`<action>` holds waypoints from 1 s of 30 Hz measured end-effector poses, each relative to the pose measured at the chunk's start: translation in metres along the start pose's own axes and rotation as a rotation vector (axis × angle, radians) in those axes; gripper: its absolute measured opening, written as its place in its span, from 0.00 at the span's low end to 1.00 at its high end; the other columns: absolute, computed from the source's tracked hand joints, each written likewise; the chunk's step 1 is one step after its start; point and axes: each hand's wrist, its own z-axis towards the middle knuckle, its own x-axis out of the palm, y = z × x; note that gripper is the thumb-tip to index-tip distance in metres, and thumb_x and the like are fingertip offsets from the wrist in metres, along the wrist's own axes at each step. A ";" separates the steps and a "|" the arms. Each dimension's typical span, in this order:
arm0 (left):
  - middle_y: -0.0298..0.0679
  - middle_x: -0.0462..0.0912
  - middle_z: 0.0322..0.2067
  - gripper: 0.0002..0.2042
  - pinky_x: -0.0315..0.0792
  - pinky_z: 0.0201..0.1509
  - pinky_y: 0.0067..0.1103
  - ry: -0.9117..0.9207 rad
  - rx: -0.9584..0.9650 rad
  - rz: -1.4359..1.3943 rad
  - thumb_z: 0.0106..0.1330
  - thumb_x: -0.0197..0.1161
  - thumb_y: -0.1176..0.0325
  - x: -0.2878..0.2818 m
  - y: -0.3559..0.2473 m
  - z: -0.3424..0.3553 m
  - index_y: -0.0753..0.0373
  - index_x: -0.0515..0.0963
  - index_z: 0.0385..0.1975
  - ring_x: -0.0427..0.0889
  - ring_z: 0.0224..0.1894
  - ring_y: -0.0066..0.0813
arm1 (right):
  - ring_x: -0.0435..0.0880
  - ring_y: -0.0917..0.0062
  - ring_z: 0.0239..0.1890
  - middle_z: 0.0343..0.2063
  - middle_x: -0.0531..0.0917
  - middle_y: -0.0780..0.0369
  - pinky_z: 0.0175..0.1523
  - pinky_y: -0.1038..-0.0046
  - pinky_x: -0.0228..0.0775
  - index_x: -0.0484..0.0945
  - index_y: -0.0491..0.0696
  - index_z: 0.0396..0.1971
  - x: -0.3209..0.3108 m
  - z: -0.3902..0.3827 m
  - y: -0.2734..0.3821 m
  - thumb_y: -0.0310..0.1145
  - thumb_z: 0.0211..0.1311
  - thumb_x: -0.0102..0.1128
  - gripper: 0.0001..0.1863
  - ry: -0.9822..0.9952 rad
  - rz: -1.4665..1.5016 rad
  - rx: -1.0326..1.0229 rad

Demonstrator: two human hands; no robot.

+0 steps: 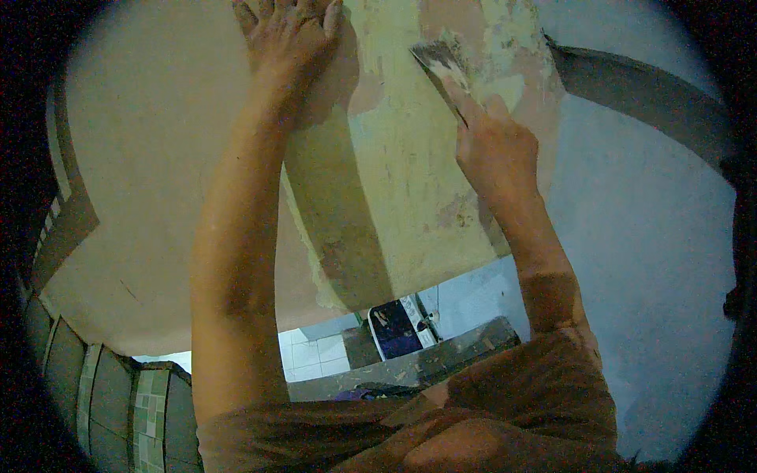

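Note:
My left hand (288, 31) rests spread on the upper part of a plastered surface (150, 181), with the tips of some fingers cut off by the frame. My right hand (497, 150) grips a scraper (430, 59), its index finger stretched along the blade, which lies against a patch of flaking pale yellow paint (402, 181). Bare, mottled spots show around the blade. A dark shadow falls beside my left arm.
A pale blue wall (654, 252) with a dark band curves along the right. At lower left are tiled steps or ledges (150, 418). Below the painted surface show a dusty ledge (481, 343), white tiles (307, 355) and a dark-topped white appliance (394, 331).

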 end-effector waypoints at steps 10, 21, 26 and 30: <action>0.47 0.50 0.70 0.29 0.28 0.73 0.46 -0.049 -0.003 0.112 0.69 0.44 0.53 0.010 -0.004 -0.005 0.57 0.54 0.69 0.44 0.72 0.48 | 0.83 0.58 0.26 0.32 0.80 0.53 0.31 0.58 0.77 0.68 0.59 0.59 -0.004 0.026 -0.012 0.30 0.58 0.50 0.26 0.026 -0.048 -0.027; 0.47 0.50 0.70 0.30 0.26 0.72 0.48 0.005 0.090 -0.053 0.68 0.45 0.54 0.014 -0.031 -0.012 0.57 0.53 0.69 0.43 0.73 0.46 | 0.84 0.58 0.29 0.26 0.83 0.51 0.34 0.57 0.77 0.82 0.47 0.35 -0.005 0.039 -0.021 0.31 0.54 0.52 0.12 0.001 -0.063 -0.015; 0.47 0.50 0.70 0.29 0.26 0.72 0.47 -0.003 0.125 -0.088 0.69 0.45 0.55 0.013 -0.036 -0.012 0.58 0.53 0.69 0.42 0.73 0.45 | 0.83 0.57 0.30 0.29 0.83 0.53 0.36 0.56 0.76 0.74 0.59 0.54 -0.014 0.013 -0.028 0.34 0.58 0.51 0.22 0.086 -0.098 0.027; 0.46 0.50 0.70 0.29 0.27 0.73 0.46 -0.013 0.168 -0.061 0.69 0.44 0.55 0.012 -0.039 -0.013 0.58 0.53 0.68 0.42 0.73 0.44 | 0.82 0.57 0.34 0.32 0.82 0.54 0.38 0.57 0.75 0.70 0.67 0.59 -0.009 0.018 -0.032 0.39 0.64 0.50 0.22 0.087 -0.104 0.075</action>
